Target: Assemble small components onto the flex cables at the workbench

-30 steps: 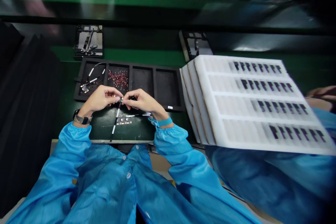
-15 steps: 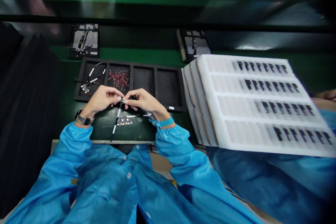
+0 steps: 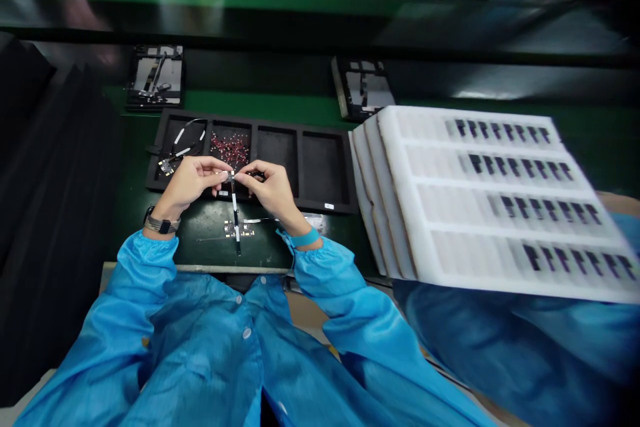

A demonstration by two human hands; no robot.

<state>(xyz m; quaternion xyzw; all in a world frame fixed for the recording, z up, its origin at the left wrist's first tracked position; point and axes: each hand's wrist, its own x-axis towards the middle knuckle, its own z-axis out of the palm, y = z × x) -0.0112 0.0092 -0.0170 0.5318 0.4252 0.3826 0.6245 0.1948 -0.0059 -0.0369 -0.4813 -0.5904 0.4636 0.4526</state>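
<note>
My left hand [image 3: 191, 180] and my right hand [image 3: 267, 188] meet fingertip to fingertip above the near edge of a black divided tray [image 3: 300, 200]. Both pinch the top end of a thin black-and-white flex cable [image 3: 235, 213], which hangs straight down toward the dark mat [image 3: 210, 247]. A small circuit board [image 3: 238, 229] lies on the mat under the cable. In the tray, the leftmost compartment holds more cables [image 3: 180, 147], and beside it sits a pile of small red parts [image 3: 230, 147].
A stack of white foam trays [image 3: 430, 213] with rows of small black parts lies tilted at the right, over a neighbouring person's blue sleeve [image 3: 525, 347]. Two black fixtures [image 3: 155, 77] [image 3: 364, 87] stand farther back on the green bench. Dark foam sheets [image 3: 50, 213] lean at the left.
Both hands rose and shifted slightly away from me. The cable, slanted to the lower left before, now hangs straight down. The view shifted a little.
</note>
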